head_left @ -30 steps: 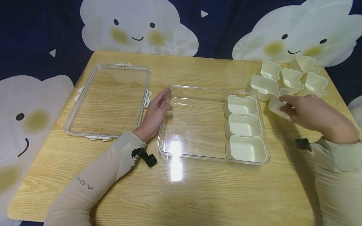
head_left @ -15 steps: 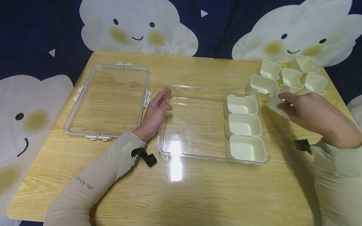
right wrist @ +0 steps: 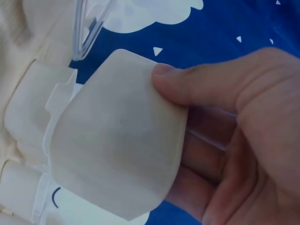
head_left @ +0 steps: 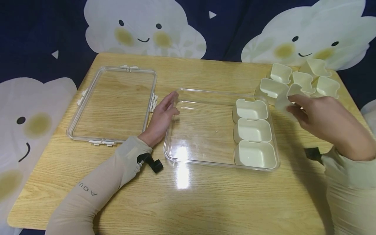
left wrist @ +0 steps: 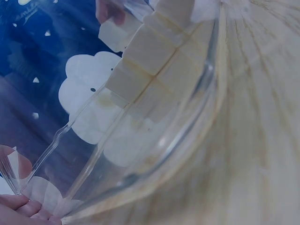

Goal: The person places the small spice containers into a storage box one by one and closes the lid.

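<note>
My right hand [head_left: 329,120] pinches a cream plastic bin [head_left: 283,101] by its edge, thumb on one side and fingers on the other. In the right wrist view this bin [right wrist: 117,136] is tilted, one broad wall facing the camera. My left hand [head_left: 160,119] holds the left wall of a clear storage box [head_left: 217,164], thumb inside the rim and fingers along the outside. In the left wrist view, fingers [left wrist: 23,208] show at the box's corner. Three cream bins [head_left: 255,130] stand in a column along the box's right side.
Several more cream bins [head_left: 271,88] cluster at the table's back right, close to the right hand. A clear lid [head_left: 110,141] with white clips lies left of the box. A cloud-patterned curtain [head_left: 224,29] hangs behind the wooden table [head_left: 205,202].
The right hand has lifted the bin slightly and tilted it further, shifting a little left toward the clear box. My left hand stays at the box's left wall.
</note>
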Action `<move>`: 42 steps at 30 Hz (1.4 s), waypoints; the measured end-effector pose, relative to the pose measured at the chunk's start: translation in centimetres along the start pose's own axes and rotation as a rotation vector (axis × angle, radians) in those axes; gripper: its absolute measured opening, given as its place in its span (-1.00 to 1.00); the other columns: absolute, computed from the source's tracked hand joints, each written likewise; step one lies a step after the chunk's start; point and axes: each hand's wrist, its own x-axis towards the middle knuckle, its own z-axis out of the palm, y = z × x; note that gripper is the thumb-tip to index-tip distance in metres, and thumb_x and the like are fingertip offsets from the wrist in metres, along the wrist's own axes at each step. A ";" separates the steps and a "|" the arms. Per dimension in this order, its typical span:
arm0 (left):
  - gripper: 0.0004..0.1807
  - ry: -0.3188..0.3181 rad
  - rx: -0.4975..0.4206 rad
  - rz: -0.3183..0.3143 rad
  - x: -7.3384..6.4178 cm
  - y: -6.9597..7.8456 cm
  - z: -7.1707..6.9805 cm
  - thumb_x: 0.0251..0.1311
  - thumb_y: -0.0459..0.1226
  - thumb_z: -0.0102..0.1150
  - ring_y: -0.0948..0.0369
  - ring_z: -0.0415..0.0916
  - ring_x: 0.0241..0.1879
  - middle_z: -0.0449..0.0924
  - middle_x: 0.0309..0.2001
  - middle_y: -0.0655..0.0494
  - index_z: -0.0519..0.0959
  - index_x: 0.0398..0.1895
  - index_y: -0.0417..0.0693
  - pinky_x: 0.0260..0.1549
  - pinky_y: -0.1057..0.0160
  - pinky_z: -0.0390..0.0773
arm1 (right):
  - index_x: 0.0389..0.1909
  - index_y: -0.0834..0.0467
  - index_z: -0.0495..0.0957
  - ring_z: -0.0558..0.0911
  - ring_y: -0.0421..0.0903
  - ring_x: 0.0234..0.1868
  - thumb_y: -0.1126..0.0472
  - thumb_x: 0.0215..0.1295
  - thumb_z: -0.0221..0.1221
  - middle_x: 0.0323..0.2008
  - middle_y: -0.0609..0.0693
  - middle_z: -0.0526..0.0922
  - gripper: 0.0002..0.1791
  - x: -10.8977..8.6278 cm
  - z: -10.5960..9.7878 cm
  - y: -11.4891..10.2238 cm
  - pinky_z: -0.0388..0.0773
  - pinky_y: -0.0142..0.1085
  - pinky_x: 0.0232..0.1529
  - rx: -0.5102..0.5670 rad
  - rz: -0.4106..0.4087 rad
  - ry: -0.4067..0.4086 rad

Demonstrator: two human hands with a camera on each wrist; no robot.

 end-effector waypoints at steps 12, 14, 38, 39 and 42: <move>-0.16 -0.006 0.012 0.003 0.1 -0.1 -0.1 0.27 -0.43 -0.01 0.24 0.02 0.66 0.10 0.67 0.19 0.09 0.65 0.05 0.68 0.27 0.04 | -0.28 0.22 0.55 0.38 -0.07 -0.62 0.43 0.13 0.37 -0.63 0.03 0.47 -0.80 0.1 -0.9 -1.8 0.34 -0.12 -0.60 -0.007 -0.079 0.122; -0.16 -0.004 0.012 0.006 0.1 -0.1 -0.1 0.26 -0.42 -0.01 0.23 0.03 0.66 0.11 0.67 0.18 0.09 0.65 0.05 0.68 0.24 0.04 | -0.27 0.22 0.56 0.41 -0.04 -0.61 0.41 0.14 0.36 -0.62 0.04 0.48 -0.80 0.1 -1.0 -2.1 0.39 -0.05 -0.58 -0.005 -0.084 0.138; -0.16 0.004 0.007 0.011 0.1 -0.2 -0.1 0.26 -0.42 0.00 0.24 0.02 0.67 0.10 0.67 0.17 0.10 0.65 0.03 0.68 0.24 0.05 | -0.08 0.22 0.64 0.45 -0.14 -0.67 -0.04 0.63 -0.12 -0.62 -0.02 0.54 -0.53 0.8 -0.1 -5.5 0.29 -0.17 -0.74 0.031 -0.198 0.192; -0.16 0.005 0.006 0.012 0.2 -0.2 -0.1 0.26 -0.42 0.00 0.23 0.02 0.67 0.10 0.67 0.17 0.10 0.65 0.03 0.68 0.24 0.05 | -0.08 0.21 0.64 0.44 -0.15 -0.67 -0.09 0.66 -0.18 -0.62 -0.02 0.54 -0.46 0.8 0.0 -5.6 0.29 -0.18 -0.75 0.037 -0.203 0.192; -0.15 0.002 0.003 0.012 0.2 -0.2 0.0 0.25 -0.42 0.00 0.22 0.02 0.67 0.10 0.67 0.15 0.10 0.65 0.03 0.68 0.23 0.05 | -0.06 0.21 0.65 0.42 -0.18 -0.69 -0.17 0.67 -0.33 -0.62 -0.03 0.56 -0.32 0.9 0.3 -6.0 0.30 -0.18 -0.76 0.055 -0.216 0.187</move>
